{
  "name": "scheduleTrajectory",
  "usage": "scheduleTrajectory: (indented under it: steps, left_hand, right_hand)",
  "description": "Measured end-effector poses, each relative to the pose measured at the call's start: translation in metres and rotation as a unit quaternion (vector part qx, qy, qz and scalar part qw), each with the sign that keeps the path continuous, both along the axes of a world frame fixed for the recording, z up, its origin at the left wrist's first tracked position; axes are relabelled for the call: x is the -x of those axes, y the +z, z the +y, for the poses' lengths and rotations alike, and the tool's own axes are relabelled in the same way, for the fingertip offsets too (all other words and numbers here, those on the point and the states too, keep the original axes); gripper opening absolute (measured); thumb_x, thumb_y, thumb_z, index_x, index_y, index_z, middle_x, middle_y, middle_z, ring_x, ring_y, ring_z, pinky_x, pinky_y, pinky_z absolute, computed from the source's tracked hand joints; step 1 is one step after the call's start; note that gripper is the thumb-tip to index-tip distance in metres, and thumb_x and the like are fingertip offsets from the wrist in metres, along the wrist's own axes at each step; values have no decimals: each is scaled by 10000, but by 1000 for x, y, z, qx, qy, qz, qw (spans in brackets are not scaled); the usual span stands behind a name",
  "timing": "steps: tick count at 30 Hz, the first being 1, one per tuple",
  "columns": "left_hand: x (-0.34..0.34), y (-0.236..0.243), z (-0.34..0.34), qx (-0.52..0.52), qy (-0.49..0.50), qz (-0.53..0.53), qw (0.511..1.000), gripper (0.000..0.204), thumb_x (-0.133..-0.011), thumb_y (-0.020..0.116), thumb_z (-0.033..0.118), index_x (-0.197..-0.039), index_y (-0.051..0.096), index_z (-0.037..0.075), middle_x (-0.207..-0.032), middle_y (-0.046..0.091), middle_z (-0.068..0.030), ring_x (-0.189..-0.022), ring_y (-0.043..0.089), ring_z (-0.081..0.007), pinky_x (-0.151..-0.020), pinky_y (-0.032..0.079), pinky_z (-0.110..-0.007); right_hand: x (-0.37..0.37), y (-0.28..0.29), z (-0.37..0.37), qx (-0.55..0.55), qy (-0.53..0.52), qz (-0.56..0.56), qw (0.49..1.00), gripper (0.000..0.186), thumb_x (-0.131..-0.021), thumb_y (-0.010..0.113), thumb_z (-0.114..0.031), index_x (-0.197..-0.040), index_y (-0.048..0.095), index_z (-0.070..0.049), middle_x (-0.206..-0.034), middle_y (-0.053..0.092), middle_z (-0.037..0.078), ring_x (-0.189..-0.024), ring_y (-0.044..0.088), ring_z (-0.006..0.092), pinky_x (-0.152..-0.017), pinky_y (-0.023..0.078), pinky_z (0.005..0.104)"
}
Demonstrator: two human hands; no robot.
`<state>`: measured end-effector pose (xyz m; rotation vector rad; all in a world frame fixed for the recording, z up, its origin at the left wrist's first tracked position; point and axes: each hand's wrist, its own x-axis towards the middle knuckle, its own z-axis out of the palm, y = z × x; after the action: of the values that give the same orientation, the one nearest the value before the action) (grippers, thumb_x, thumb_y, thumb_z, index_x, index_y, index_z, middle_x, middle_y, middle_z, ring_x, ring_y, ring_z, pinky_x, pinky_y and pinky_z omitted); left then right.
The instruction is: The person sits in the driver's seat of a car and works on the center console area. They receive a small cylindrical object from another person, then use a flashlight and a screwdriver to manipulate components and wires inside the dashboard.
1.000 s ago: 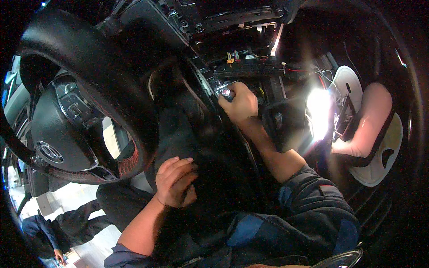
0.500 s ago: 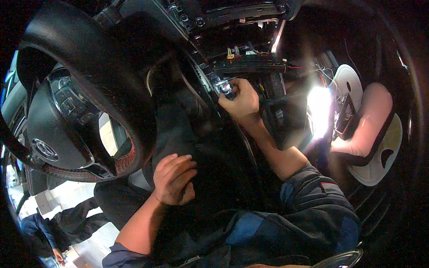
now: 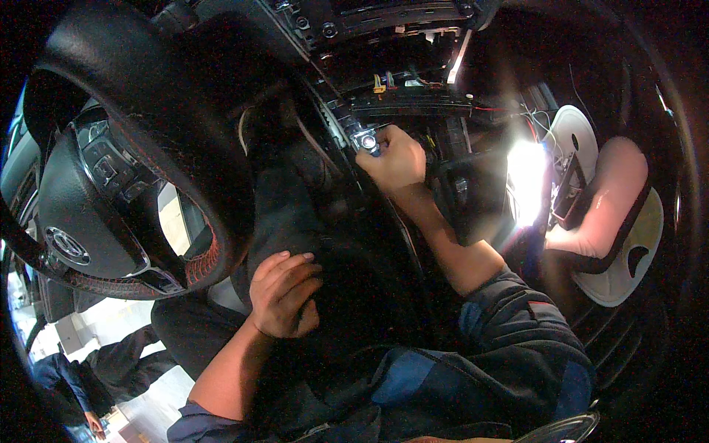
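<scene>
My right hand [image 3: 399,161] is closed, thumb and fingers around a small dark piece with a shiny, squarish silver-clear head [image 3: 365,139]. Its exact kind is not clear to me, and most of it is hidden in the fist. It sits against the edge of the partly dismantled centre console [image 3: 330,120]. Lower down, over my dark-trousered thigh, rests my left hand [image 3: 284,294]. Its fingers are loosely bent and a little apart, with nothing visible in them.
A steering wheel [image 3: 210,269] stands at the left. Yellow connectors [image 3: 379,83] and loose wires show in the opened dashboard. On the passenger side a bright work lamp [image 3: 528,184] glares beside a pinkish rounded cushion-like object [image 3: 619,177] and pale oval panels [image 3: 631,277]. Another person [image 3: 70,387] is outside, lower left.
The view has shifted slightly. My right hand has turned a little around the small piece, its fingers closer in. My left hand stays about where it was.
</scene>
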<state>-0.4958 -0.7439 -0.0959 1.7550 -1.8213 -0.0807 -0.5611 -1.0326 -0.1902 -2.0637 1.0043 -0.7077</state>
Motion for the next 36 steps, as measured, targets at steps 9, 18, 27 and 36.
scheduleTrajectory:
  steps: [9,18,27,36]
  left_hand:
    - [5,15,-17,-44,36,-1,998,223,-692,724,172,-886,707,63,-1015,700,-120,-1021,687,-291,-956,504,-437]
    - [-22,-22,-187,-134,319,277,896,309,-853,743,202,-1064,693,-18,-977,695,-122,-837,691,-248,-799,539,-347]
    - [-43,-52,-215,-156,287,392,860,252,-837,793,129,-1023,755,-36,-851,708,-44,-760,619,-98,-716,499,-248]
    - [-39,-52,-215,-152,315,474,808,234,-860,788,114,-1035,758,-38,-883,722,-43,-749,616,-98,-709,498,-240]
  right_hand:
    - [-3,-2,-2,4,-20,46,999,430,-622,795,-343,-898,695,-29,-835,715,174,-786,706,363,-724,561,434]
    - [0,-3,-8,-80,-1,-9,997,410,-634,836,-332,-874,687,-36,-762,687,133,-716,691,306,-655,540,400]
    - [5,-16,-7,-55,-6,-58,997,373,-674,815,-226,-952,671,-23,-780,634,140,-699,640,297,-638,524,391]
    - [8,-17,-12,-247,19,-164,955,274,-796,738,-141,-1018,690,11,-777,668,96,-680,617,137,-625,491,301]
